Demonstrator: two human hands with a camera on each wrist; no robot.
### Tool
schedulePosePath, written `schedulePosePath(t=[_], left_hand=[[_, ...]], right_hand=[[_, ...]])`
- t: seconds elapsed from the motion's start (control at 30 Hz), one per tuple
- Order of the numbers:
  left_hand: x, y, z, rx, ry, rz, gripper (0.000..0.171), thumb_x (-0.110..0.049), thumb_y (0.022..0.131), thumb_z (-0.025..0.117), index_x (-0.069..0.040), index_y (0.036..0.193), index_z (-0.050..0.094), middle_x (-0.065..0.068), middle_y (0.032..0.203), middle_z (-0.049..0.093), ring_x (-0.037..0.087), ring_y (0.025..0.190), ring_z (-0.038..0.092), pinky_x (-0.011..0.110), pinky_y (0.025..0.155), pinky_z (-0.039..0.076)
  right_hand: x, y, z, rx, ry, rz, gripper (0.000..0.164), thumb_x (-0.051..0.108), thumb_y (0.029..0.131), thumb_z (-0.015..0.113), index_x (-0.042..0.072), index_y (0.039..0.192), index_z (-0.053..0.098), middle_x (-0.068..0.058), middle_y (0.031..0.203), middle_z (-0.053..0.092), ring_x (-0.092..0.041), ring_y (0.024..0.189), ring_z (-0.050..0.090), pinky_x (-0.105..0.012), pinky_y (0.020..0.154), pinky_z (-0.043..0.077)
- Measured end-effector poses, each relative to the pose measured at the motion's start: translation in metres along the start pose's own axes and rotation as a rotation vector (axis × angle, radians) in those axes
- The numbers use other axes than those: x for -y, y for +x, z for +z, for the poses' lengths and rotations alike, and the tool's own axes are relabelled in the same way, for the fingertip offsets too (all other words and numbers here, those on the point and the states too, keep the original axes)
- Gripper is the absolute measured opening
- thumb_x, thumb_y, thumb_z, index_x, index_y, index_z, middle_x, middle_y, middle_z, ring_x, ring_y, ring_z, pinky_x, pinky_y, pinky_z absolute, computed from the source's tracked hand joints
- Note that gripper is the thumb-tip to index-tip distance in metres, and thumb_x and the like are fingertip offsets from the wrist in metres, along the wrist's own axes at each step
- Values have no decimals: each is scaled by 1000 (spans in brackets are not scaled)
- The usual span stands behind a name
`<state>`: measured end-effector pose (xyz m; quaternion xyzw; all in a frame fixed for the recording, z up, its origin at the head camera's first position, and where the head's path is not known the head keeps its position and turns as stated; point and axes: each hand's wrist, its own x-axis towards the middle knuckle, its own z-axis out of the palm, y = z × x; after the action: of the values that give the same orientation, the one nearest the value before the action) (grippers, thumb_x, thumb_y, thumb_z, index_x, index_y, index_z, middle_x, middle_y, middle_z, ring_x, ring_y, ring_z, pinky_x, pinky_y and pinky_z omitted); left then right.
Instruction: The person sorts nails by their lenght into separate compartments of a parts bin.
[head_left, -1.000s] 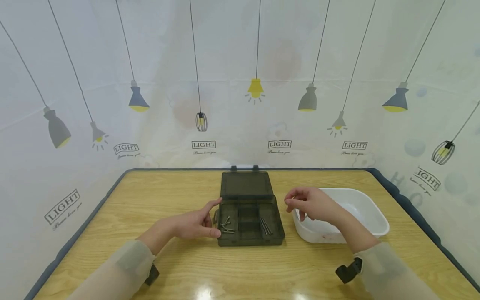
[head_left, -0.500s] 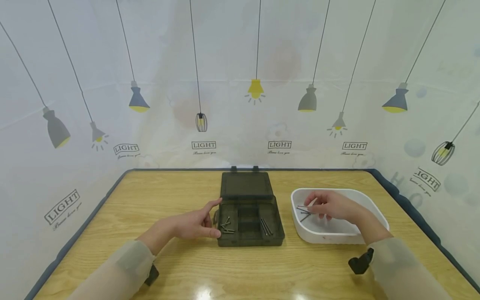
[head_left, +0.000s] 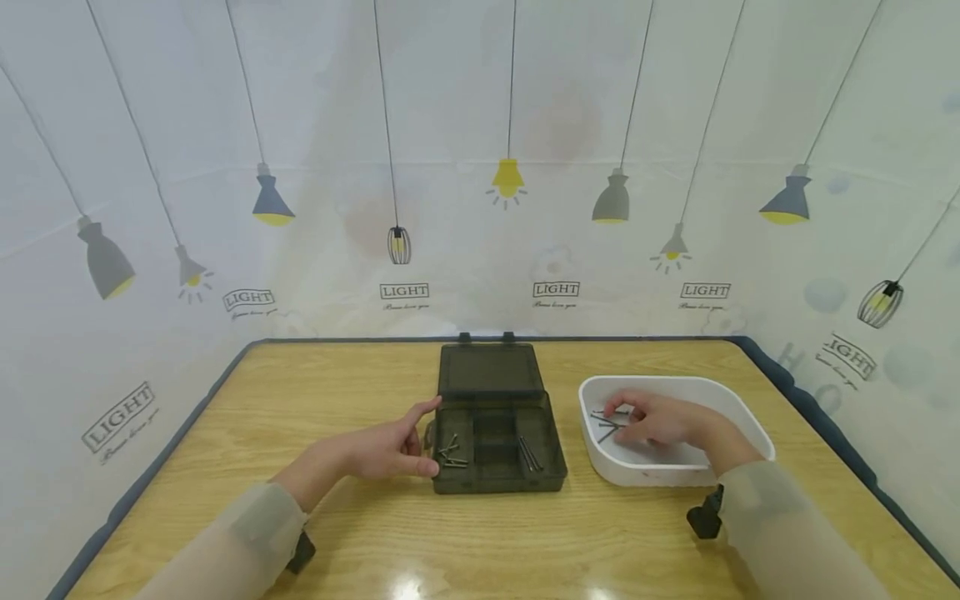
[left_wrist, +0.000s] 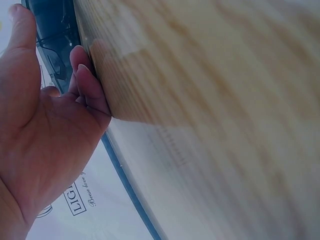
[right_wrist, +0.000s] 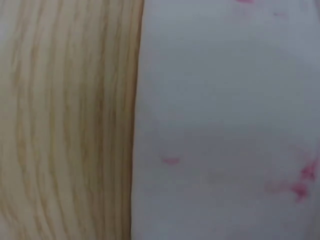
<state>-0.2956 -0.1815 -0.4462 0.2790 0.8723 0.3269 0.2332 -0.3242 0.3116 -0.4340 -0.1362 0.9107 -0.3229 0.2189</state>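
A dark translucent organizer box [head_left: 498, 482] lies on the table with its lid [head_left: 489, 368] folded back. Several short screws [head_left: 452, 454] are scattered in its left compartment, and several longer screws [head_left: 529, 455] lie side by side in the right one. My left hand [head_left: 378, 448] rests at the box's left side, index finger and thumb spread along its edge; the left wrist view shows the other fingers bent beneath. Inside the white tray [head_left: 648, 477], my right hand [head_left: 663, 419] reaches down, thumb and index finger apart over several loose long screws [head_left: 606, 423].
The wooden table [head_left: 480, 542] has a dark blue edge, with a printed wall sheet behind it. Right of the box stands the tray, whose outer wall [right_wrist: 225, 100] with reddish marks fills much of the right wrist view.
My right hand has moved from above the tray's left rim down into it, then slightly lower toward the screws. My left hand and the box have stayed in place.
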Motion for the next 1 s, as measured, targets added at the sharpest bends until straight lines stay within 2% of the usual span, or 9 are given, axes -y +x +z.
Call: schedulePosePath(t=[0.2, 0.4, 0.57, 0.73, 1.0], left_hand=[[1, -1, -1, 0, -14, 7, 114, -48, 103, 76, -19, 178, -5, 6, 107, 64, 19, 97, 61, 34, 87, 50], [2, 0, 0, 1, -16, 14, 114, -49, 103, 76, -19, 178, -5, 6, 107, 64, 19, 97, 60, 34, 87, 50], [4, 0, 0, -5, -2, 14, 114, -49, 104, 76, -18, 178, -5, 6, 106, 64, 18, 97, 60, 34, 87, 50], [3, -1, 1, -6, -2, 14, 114, -50, 103, 76, -18, 178, -5, 6, 107, 64, 18, 97, 60, 34, 86, 50], [3, 0, 1, -8, -1, 13, 114, -50, 103, 76, -22, 178, -5, 6, 107, 64, 18, 97, 60, 34, 87, 50]], right_hand=[[1, 5, 3, -31, -88, -67, 28, 27, 105, 76, 16, 127, 63, -6, 104, 56, -22, 90, 50, -35, 80, 40], [1, 6, 8, -86, -103, -38, 18, 23, 107, 73, 14, 120, 63, -6, 104, 59, -22, 89, 51, -36, 79, 40], [2, 6, 7, -79, -125, -71, 16, 24, 109, 69, 13, 117, 62, -6, 104, 60, -20, 89, 51, -33, 80, 39], [4, 5, 7, -78, -170, -59, 12, 23, 109, 66, 14, 116, 62, -4, 109, 62, -19, 97, 54, -33, 86, 40], [8, 2, 9, -112, -208, -33, 9, 17, 109, 65, 8, 109, 63, -4, 99, 60, -19, 94, 54, -35, 85, 43]])
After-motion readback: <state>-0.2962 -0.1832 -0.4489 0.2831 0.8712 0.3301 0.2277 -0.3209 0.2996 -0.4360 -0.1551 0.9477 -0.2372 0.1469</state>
